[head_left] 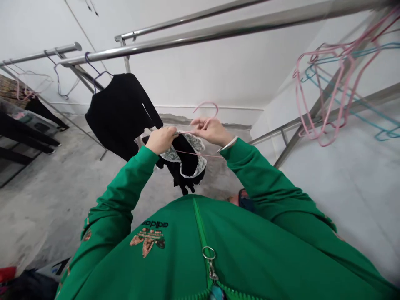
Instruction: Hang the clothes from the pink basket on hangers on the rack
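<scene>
In front of me a black garment with white lace trim (189, 160) hangs on a pink hanger (210, 104), whose hook points up. My left hand (161, 139) is closed on the garment's edge at the hanger's left side. At the other shoulder my right hand (211, 130) pinches the hanger just below its hook. The hanger's lower bar crosses in front of the black cloth. Just left of my hands, a long-sleeved black top (117, 112) hangs on a purple hanger (95, 73).
A metal rail (175, 41) runs across the top. Several pink hangers (328, 91) and blue hangers (371, 112) hang at the right on a slanted rack. At the left stands another rail (40, 54) with hangers; dark trousers (28, 129) are below it.
</scene>
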### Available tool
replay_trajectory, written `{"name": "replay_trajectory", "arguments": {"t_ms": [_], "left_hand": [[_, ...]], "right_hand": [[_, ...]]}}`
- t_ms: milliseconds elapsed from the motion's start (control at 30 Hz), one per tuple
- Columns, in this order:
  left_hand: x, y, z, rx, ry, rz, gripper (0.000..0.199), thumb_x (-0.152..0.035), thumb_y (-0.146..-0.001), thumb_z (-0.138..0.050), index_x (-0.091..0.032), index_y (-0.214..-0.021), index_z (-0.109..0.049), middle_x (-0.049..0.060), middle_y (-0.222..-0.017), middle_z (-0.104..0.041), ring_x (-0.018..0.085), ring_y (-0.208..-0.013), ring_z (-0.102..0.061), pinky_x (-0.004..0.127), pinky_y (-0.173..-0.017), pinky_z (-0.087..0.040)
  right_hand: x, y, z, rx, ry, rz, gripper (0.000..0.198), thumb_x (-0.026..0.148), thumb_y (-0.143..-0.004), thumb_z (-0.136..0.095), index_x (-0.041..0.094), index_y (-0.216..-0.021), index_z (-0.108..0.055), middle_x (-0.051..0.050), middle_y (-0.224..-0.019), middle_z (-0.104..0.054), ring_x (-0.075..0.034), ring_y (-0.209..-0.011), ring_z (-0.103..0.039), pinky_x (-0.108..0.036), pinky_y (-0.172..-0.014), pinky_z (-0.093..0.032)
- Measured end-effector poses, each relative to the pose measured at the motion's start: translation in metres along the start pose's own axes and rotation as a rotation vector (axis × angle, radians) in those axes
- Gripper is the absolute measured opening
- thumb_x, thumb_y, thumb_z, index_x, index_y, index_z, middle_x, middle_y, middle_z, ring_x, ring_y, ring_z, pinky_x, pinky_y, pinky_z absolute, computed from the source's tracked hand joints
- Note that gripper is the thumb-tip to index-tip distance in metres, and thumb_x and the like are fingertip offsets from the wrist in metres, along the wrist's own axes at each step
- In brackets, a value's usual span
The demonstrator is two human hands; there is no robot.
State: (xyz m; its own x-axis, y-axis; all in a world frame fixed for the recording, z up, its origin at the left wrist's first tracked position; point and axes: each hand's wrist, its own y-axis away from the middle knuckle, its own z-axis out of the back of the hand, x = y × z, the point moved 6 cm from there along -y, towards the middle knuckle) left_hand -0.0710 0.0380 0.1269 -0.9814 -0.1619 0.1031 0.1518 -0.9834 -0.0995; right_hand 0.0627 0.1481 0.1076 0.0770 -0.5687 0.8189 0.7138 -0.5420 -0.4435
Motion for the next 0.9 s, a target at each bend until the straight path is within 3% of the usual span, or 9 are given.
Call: {"name": "replay_trajectory", "arguments": {"t_ms": [100,133,200,267,400,467,533,767,900], "left_hand": [[0.009,0.0,0.014,-0.104,0.029,0.071,0.022,-0.03,-0.096,-0.042,-0.017,-0.098,-0.059,0.01,-0.1,-0.067,0.023,-0.095,-0.063,0.03,-0.071,-0.041],[0.012,0.001,0.019,-0.139,0.042,0.083,0.02,-0.029,-0.096,-0.043,-0.017,-0.095,-0.059,0.009,-0.097,-0.067,0.023,-0.093,-0.063,0.029,-0.071,-0.04],[0.017,0.001,0.027,-0.206,0.071,0.08,0.018,-0.028,-0.095,-0.045,-0.017,-0.091,-0.059,0.008,-0.092,-0.067,0.022,-0.089,-0.063,0.029,-0.069,-0.039],[0.021,0.002,0.034,-0.262,0.106,0.058,0.017,-0.028,-0.093,-0.047,-0.017,-0.088,-0.059,0.007,-0.087,-0.066,0.021,-0.085,-0.062,0.028,-0.068,-0.039],[0.038,0.01,0.04,-0.344,0.16,0.045,0.018,-0.029,-0.091,-0.049,-0.017,-0.085,-0.06,0.006,-0.082,-0.064,0.019,-0.079,-0.06,0.027,-0.067,-0.039],[0.055,0.017,0.039,-0.364,0.178,0.072,0.019,-0.031,-0.09,-0.049,-0.017,-0.086,-0.061,0.006,-0.081,-0.064,0.018,-0.076,-0.059,0.026,-0.066,-0.039],[0.073,0.026,0.032,-0.358,0.217,0.108,0.021,-0.034,-0.088,-0.051,-0.017,-0.089,-0.064,0.005,-0.081,-0.065,0.017,-0.074,-0.058,0.025,-0.065,-0.04],[0.103,0.06,-0.001,-0.335,0.446,0.192,0.039,-0.045,-0.088,-0.047,-0.016,-0.098,-0.071,0.004,-0.08,-0.07,0.016,-0.073,-0.062,0.024,-0.068,-0.046],[0.107,0.072,-0.002,-0.394,0.493,0.228,0.042,-0.05,-0.086,-0.048,-0.015,-0.092,-0.072,0.003,-0.07,-0.066,0.015,-0.065,-0.06,0.023,-0.061,-0.046]], "right_hand": [[0.011,0.019,0.021,-0.445,0.228,0.209,0.029,0.038,-0.083,-0.061,0.016,-0.101,-0.059,-0.007,-0.089,-0.061,-0.019,-0.084,-0.056,-0.036,-0.079,-0.049],[0.013,0.028,0.016,-0.493,0.282,0.287,0.024,0.036,-0.087,-0.056,0.016,-0.101,-0.058,-0.009,-0.093,-0.061,-0.02,-0.09,-0.056,-0.039,-0.084,-0.048],[0.01,0.042,-0.013,-0.347,0.368,0.42,0.019,0.028,-0.091,-0.048,0.017,-0.102,-0.059,-0.011,-0.098,-0.061,-0.021,-0.095,-0.056,-0.04,-0.088,-0.048],[-0.008,0.052,-0.056,-0.038,0.472,0.472,0.022,0.022,-0.09,-0.048,0.015,-0.106,-0.06,-0.013,-0.104,-0.063,-0.022,-0.1,-0.057,-0.04,-0.091,-0.048],[-0.069,0.068,-0.107,0.384,0.712,0.375,0.021,0.018,-0.084,-0.055,0.011,-0.1,-0.066,-0.013,-0.095,-0.069,-0.025,-0.107,-0.057,-0.047,-0.11,-0.034],[-0.091,0.073,-0.099,0.397,0.738,0.338,0.019,0.02,-0.087,-0.052,0.014,-0.094,-0.068,-0.011,-0.09,-0.07,-0.024,-0.108,-0.058,-0.048,-0.112,-0.028],[-0.103,0.076,-0.073,0.282,0.704,0.316,0.022,0.024,-0.091,-0.048,0.015,-0.095,-0.068,-0.012,-0.098,-0.071,-0.025,-0.11,-0.058,-0.052,-0.11,-0.026],[-0.1,0.073,0.001,-0.082,0.351,0.246,0.025,0.044,-0.085,-0.059,0.019,-0.08,-0.061,-0.006,-0.084,-0.069,-0.021,-0.087,-0.064,-0.05,-0.1,-0.036],[-0.1,0.069,0.011,-0.299,0.004,0.045,0.053,0.048,-0.074,-0.07,0.019,-0.115,-0.052,-0.002,-0.074,-0.065,-0.02,-0.081,-0.063,-0.039,-0.083,-0.05]]}}
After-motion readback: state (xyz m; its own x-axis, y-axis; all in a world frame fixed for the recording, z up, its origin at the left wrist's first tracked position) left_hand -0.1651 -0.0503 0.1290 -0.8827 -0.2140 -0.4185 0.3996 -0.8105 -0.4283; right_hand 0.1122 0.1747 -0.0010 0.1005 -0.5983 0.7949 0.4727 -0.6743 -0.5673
